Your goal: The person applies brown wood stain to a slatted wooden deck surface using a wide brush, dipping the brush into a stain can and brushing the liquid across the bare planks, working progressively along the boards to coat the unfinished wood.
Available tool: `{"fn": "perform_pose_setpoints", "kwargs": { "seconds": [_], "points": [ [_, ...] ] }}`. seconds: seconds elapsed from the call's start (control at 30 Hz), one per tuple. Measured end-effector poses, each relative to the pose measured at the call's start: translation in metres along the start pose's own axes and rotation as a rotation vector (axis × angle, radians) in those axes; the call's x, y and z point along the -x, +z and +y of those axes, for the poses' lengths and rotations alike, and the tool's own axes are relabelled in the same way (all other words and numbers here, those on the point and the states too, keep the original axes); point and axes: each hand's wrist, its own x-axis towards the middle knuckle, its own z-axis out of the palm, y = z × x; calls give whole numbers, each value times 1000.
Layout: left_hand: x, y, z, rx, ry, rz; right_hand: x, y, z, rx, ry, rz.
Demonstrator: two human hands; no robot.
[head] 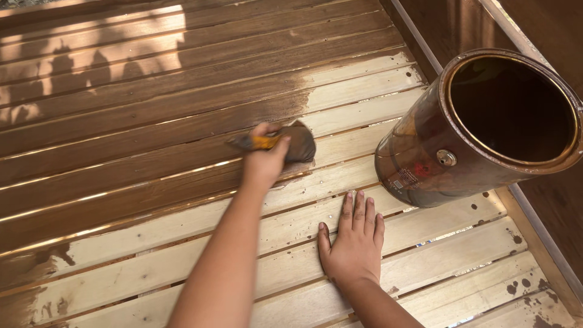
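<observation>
Roughly half the slatted deck (152,109) was stained; bare boards remained under the flat, released right hand (355,243). Left hand (266,159) was clenched around the paintbrush (285,143), open stain can (480,130) just beyond the right hand.

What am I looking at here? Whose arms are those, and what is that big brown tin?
There is just one picture, taken by a camera worn on a person's head, so you look down at that person's own two arms, as if they were yours. No machine is here, only bare hands.

The left hand grips a paintbrush with a yellow handle and presses its brown, wet bristles onto the wooden slats. The right hand lies flat on a pale slat, fingers spread, holding nothing.

The slats are long boards with thin gaps between them. The far ones are already dark brown, and the near ones are pale bare wood with a few brown drips.

The big tin is an open can, smeared with brown on the outside. It stands on the slats to the right of the hands.
</observation>
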Motion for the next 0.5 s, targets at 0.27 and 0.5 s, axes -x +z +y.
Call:
{"fn": "perform_pose_setpoints", "kwargs": {
  "seconds": [0.27,0.5],
  "points": [
    [25,-148,-12,-179,-142,23,0,-1,-1,33,6,-40],
    [107,-425,-9,-640,-194,324,0,2,2,46,3,-20]
  ]
}}
